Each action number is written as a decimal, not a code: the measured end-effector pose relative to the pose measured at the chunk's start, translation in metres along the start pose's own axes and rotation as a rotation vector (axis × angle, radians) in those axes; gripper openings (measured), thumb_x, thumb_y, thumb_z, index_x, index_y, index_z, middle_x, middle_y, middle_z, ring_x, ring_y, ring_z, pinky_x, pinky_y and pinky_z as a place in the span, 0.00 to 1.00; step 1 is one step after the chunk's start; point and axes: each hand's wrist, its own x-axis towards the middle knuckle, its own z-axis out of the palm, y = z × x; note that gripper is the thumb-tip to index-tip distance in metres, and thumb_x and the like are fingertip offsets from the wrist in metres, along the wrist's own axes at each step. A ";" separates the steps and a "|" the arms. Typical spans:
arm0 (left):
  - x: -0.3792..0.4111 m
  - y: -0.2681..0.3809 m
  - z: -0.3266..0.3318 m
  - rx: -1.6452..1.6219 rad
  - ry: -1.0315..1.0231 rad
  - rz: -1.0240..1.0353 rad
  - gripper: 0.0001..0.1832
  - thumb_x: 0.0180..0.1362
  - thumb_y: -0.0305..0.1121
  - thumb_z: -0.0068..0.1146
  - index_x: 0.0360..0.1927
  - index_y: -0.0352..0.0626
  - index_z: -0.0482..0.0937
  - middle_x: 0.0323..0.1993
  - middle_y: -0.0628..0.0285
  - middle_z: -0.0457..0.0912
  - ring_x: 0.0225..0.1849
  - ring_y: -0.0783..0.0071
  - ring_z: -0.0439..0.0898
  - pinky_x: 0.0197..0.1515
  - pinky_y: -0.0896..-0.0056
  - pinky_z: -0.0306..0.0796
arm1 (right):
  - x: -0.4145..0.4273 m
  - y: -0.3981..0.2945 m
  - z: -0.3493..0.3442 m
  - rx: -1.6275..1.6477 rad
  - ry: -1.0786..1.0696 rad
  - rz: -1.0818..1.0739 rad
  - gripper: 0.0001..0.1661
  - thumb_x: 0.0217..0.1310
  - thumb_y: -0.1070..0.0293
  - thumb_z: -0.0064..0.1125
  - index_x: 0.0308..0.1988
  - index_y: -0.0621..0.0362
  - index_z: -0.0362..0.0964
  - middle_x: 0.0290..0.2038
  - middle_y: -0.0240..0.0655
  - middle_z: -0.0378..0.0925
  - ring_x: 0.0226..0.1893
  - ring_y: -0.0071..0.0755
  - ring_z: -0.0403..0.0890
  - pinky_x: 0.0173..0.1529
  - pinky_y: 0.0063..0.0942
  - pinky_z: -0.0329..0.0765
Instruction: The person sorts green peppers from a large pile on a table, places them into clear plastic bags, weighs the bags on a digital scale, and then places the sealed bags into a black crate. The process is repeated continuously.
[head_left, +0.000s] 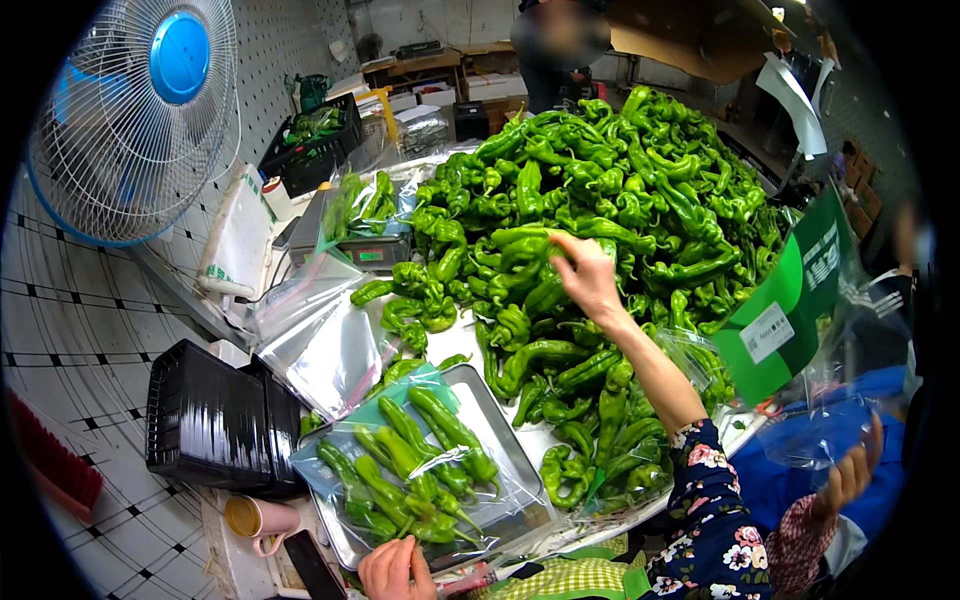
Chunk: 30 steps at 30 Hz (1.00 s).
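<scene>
My left hand (396, 571) pinches the edge of a clear plastic bag (499, 517) at its lower side. Inside the bag lie several long green peppers (412, 465), and the bag rests on a shallow metal tray (525, 461). My right hand (589, 276) reaches into a large heap of green peppers (600, 165). Its thumb and forefinger are closed at the end of a light green pepper (517, 238); the other fingers curl under the palm.
Left of the heap, a digital scale (375, 253) carries a bagged portion of peppers (364, 206). Flat clear bags (322, 337) and stacked black plastic trays (210, 420) lie nearer. A mug (259, 517), a phone (311, 562) and a fan (135, 112) flank the table. A co-worker's hand (851, 465) is at right.
</scene>
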 end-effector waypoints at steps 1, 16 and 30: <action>0.000 0.001 0.001 0.010 0.000 -0.002 0.09 0.47 0.20 0.65 0.34 0.38 0.83 0.32 0.54 0.82 0.35 0.57 0.80 0.40 0.61 0.74 | 0.005 0.000 -0.010 0.039 0.132 -0.042 0.19 0.53 0.67 0.64 0.47 0.52 0.76 0.36 0.38 0.82 0.34 0.38 0.80 0.40 0.32 0.76; -0.011 0.000 -0.012 0.088 0.078 0.068 0.06 0.52 0.22 0.62 0.35 0.35 0.82 0.32 0.54 0.82 0.32 0.59 0.81 0.37 0.64 0.75 | -0.066 -0.019 -0.068 1.416 -0.147 0.978 0.16 0.66 0.54 0.54 0.40 0.57 0.72 0.29 0.37 0.80 0.22 0.20 0.77 0.24 0.13 0.75; -0.026 0.001 0.000 -0.018 0.004 -0.032 0.14 0.44 0.19 0.65 0.37 0.38 0.82 0.33 0.58 0.82 0.37 0.60 0.80 0.43 0.62 0.69 | -0.146 -0.058 -0.108 1.729 -0.298 1.363 0.10 0.68 0.52 0.50 0.41 0.42 0.61 0.22 0.32 0.71 0.18 0.20 0.65 0.15 0.13 0.56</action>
